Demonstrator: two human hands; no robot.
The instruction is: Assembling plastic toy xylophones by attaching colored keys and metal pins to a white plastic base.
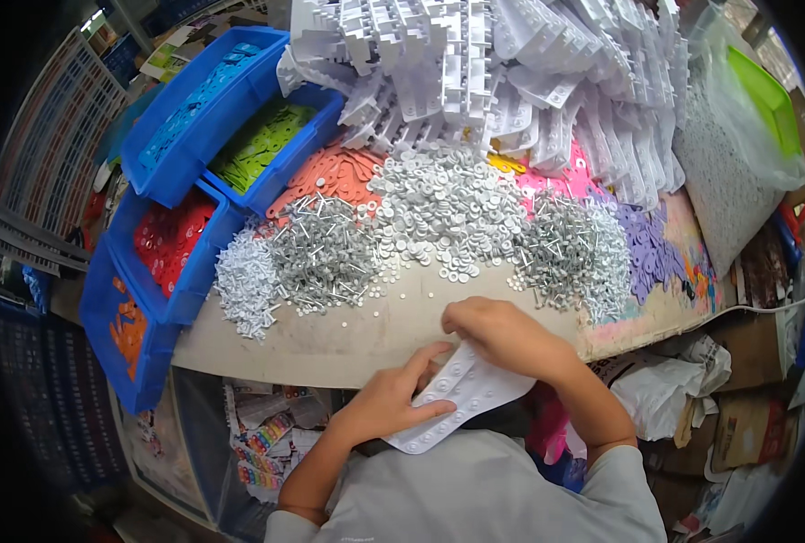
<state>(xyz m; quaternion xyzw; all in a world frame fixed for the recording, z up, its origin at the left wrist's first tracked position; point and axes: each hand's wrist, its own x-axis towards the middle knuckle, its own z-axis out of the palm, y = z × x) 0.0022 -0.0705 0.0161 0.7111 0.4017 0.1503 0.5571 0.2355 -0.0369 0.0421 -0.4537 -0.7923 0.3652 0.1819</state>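
A white plastic panel (461,395) with rows of raised round studs lies tilted between my body and the table's front edge. My left hand (393,398) grips its left side, the thumb lying across the studded face and the other fingers partly behind it. Over the panel's far end, my right hand (504,335) is closed with curled fingers; its fingertips are hidden, so what they pinch cannot be seen. Past my hands on the table, a mound of small grey-white round caps (448,208) lies between two heaps of metal pins, the left heap (326,253) and the right heap (556,244).
Small white parts (247,281) flank the pins. Coral (335,176), pink (561,176) and purple pieces (651,249) lie behind and right. White panels (475,63) are stacked high at the back. Blue bins (172,299) stand left; a clear sack (728,172) stands right.
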